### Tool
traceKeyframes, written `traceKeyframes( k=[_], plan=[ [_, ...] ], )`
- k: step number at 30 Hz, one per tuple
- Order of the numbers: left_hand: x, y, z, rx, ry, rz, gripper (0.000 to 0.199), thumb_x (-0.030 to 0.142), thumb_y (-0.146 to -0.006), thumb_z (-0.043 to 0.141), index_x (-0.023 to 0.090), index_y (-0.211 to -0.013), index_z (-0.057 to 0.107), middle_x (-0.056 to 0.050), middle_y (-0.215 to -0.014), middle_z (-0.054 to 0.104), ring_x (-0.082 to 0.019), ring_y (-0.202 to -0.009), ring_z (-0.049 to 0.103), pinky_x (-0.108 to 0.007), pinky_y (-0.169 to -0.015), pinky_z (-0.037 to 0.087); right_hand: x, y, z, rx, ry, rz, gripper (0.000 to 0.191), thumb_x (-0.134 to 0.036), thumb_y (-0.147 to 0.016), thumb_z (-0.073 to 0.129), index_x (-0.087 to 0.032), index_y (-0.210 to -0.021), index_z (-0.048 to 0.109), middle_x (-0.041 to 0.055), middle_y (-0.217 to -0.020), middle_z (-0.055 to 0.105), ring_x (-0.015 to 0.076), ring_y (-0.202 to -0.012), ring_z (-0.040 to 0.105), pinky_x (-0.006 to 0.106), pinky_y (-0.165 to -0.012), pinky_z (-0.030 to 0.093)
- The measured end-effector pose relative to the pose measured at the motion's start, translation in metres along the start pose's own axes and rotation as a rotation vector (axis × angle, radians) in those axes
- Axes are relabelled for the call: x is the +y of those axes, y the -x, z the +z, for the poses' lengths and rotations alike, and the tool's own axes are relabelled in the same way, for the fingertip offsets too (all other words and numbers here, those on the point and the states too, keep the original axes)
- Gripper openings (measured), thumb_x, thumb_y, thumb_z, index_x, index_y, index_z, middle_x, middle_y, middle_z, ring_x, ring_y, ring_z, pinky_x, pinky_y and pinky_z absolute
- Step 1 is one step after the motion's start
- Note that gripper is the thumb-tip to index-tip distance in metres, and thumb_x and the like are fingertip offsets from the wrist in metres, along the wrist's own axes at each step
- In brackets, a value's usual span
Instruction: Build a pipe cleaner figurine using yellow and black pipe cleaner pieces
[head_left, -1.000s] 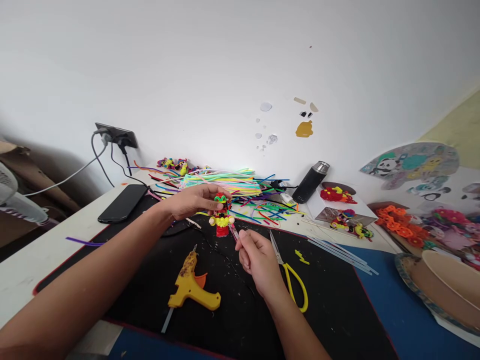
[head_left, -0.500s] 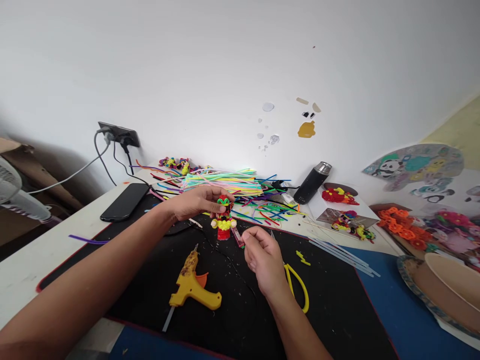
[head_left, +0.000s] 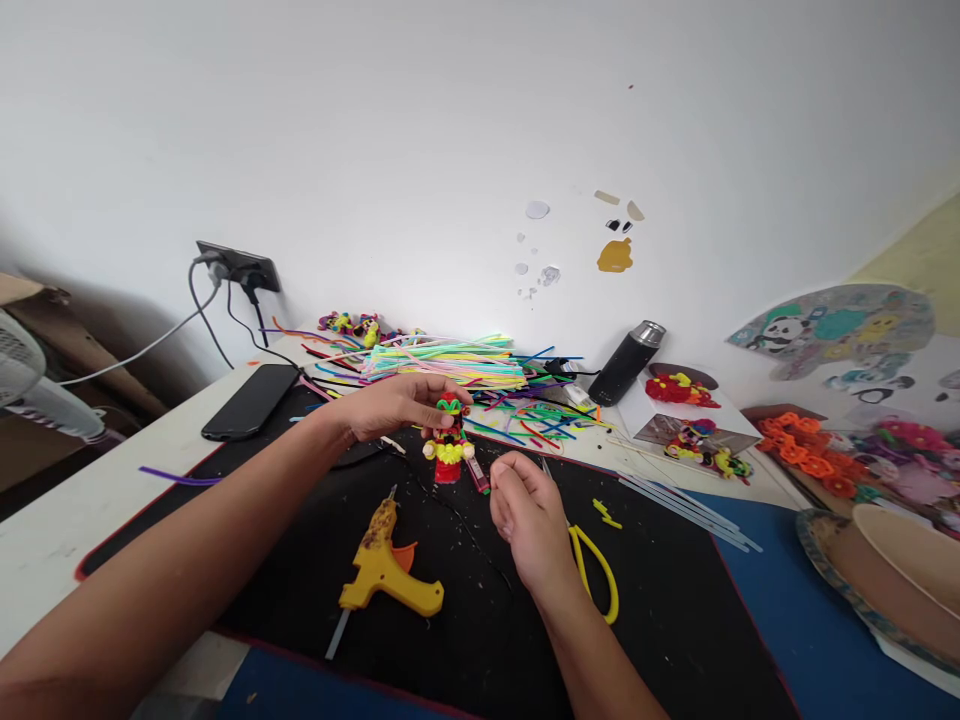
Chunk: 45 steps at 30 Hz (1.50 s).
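Observation:
My left hand (head_left: 401, 405) grips a small pipe-cleaner figure (head_left: 448, 452) by its upper part. The figure is upright, with a red and green top, a fluffy yellow middle and a red base. A narrow pink-red piece (head_left: 478, 476) with a green tip slants beside the base; what holds it up I cannot tell. My right hand (head_left: 529, 510) is closed just right of that piece, thumb against curled fingers, and anything between them is hidden. Below the figure, a yellow glue gun (head_left: 390, 575) with a clear stick lies on the black mat. Yellow-handled scissors (head_left: 609, 590) lie partly behind my right wrist.
Behind my hands lies a heap of coloured pipe cleaners (head_left: 450, 365). A phone (head_left: 250, 402) lies at left. A black flask (head_left: 628, 362) leans at the back, near a white box (head_left: 645, 420) with figures. Glue sticks (head_left: 690, 510) and a round tray (head_left: 814, 560) are at right.
My right hand has drawn slightly to the right, opening a small gap from the pink-red piece. My left hand still grips the figure in about the same place.

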<state>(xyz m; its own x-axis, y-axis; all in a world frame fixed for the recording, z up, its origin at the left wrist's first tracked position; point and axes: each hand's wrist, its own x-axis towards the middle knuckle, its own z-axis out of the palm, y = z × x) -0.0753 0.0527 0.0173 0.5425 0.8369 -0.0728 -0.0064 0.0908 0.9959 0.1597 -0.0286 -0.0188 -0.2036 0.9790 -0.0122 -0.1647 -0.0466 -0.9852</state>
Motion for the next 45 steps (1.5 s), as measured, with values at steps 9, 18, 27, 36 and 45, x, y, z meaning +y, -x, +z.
traceKeyframes(
  k=[9,18,27,36,45],
  plan=[
    [0.000,0.000,0.002,-0.002,-0.002,-0.003,0.041,0.026,-0.078,0.090,0.018,-0.115,0.074,0.000,-0.088,0.072,-0.013,-0.070,0.063,-0.023,-0.060,0.046,0.004,-0.001,-0.002,0.056,-0.001,-0.029,0.050,-0.053,-0.092,0.068,-0.024,-0.061,0.041,-0.0097,-0.045,0.032,0.0071,-0.039,0.024,0.023,-0.038,0.017],
    [-0.002,0.000,-0.004,0.008,-0.024,-0.013,0.045,0.029,-0.076,0.092,0.019,-0.116,0.075,-0.002,-0.093,0.073,-0.012,-0.071,0.063,-0.023,-0.061,0.049,-0.007,-0.006,-0.007,0.165,-0.234,0.013,0.050,-0.049,-0.087,0.075,-0.023,-0.059,0.042,-0.0098,-0.043,0.030,0.0064,-0.038,0.023,0.021,-0.037,0.013],
    [-0.001,0.000,-0.006,0.011,-0.044,0.007,0.041,0.030,-0.077,0.091,0.019,-0.114,0.077,-0.004,-0.091,0.073,-0.013,-0.070,0.063,-0.022,-0.060,0.050,-0.009,-0.009,-0.014,0.122,-0.218,0.022,0.039,-0.054,-0.083,0.080,-0.021,-0.077,0.060,-0.0094,-0.048,0.041,0.0066,-0.040,0.027,0.019,-0.036,0.016],
    [-0.001,0.000,-0.004,0.020,-0.038,-0.022,0.042,0.030,-0.077,0.091,0.018,-0.114,0.076,-0.003,-0.090,0.074,-0.013,-0.069,0.063,-0.023,-0.061,0.048,0.005,-0.001,-0.002,-0.049,0.034,0.022,0.050,-0.060,-0.089,0.073,-0.022,-0.065,0.052,-0.0097,-0.044,0.033,0.0070,-0.039,0.028,0.021,-0.039,0.018],
    [-0.012,-0.007,0.000,0.024,-0.204,-0.038,0.044,0.037,-0.079,0.089,0.018,-0.114,0.072,-0.003,-0.092,0.074,-0.017,-0.078,0.067,-0.027,-0.066,0.050,0.001,-0.002,-0.004,0.014,0.016,-0.004,0.049,-0.055,-0.090,0.071,-0.022,-0.062,0.048,-0.0091,-0.047,0.034,0.0072,-0.040,0.029,0.022,-0.039,0.019]
  ],
)
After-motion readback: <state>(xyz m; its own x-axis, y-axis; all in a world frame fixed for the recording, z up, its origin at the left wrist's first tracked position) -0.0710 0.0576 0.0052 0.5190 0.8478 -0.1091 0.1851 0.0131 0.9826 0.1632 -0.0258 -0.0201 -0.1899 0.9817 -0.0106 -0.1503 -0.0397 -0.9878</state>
